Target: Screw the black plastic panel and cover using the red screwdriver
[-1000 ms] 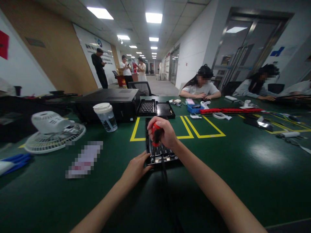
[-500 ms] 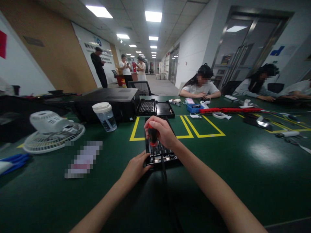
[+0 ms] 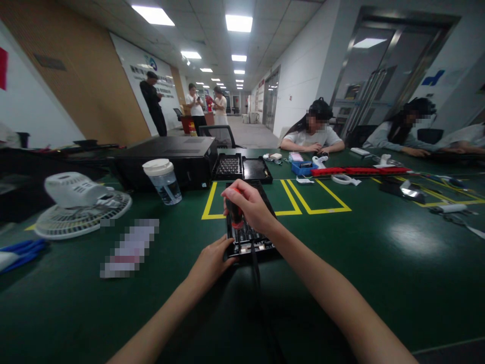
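My right hand [image 3: 253,206] is wrapped round the red and black handle of a screwdriver [image 3: 236,215], held nearly upright. Its shaft points down at the near left part of a black case [image 3: 248,232]; the tip is too small to make out. Rows of dark round shapes and a strip with pale metal pieces show inside the case. My left hand [image 3: 212,258] grips the case's near left corner, thumb along the front edge and fingers at the left side. A black strap or cable [image 3: 255,273] runs from the case toward me.
Beyond the case lie two black trays [image 3: 256,171] beside a large black box [image 3: 166,159]. A lidded plastic cup [image 3: 162,182] and a white fan [image 3: 81,207] stand to the left. Yellow tape [image 3: 314,211] marks the green table [image 3: 341,247]. Two people sit across at the right.
My right hand and the screwdriver handle have shifted slightly left, with the handle tilting a little more. My left hand stays on the case corner.
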Tool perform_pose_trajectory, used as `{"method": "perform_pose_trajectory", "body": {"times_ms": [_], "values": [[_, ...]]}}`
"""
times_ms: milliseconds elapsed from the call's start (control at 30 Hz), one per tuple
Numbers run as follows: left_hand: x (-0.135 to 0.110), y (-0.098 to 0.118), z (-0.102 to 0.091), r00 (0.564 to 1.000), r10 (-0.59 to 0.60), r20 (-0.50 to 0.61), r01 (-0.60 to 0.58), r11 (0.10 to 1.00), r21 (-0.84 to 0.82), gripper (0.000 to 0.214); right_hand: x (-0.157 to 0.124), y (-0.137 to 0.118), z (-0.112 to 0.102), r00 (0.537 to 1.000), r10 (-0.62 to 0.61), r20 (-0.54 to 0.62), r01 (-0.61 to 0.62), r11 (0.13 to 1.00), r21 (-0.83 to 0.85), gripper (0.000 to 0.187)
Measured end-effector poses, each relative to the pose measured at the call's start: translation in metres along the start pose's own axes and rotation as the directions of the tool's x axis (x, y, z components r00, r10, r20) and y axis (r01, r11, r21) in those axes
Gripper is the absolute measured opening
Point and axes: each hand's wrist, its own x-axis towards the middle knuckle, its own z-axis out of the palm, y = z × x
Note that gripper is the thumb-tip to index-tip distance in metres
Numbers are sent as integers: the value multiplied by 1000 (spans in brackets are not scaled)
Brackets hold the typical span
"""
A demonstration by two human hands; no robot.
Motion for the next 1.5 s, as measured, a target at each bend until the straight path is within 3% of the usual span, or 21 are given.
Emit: {"method": "perform_pose_trajectory", "body": {"times_ms": [633,1100,1500], "values": [[1,-2,0,999,-32,10,32,999,-42,44,0,1,5,987,-62,-151,63,998,2,31],[0,1,-2,999,-45,22,46,998,-47,44,-3,-6,12,984,-57,-166,62,998,24,35],[0,-1,-1,999,-30,13,30,999,-12,45,0,7,8,984,-85,-155,91,995,33,26]]}}
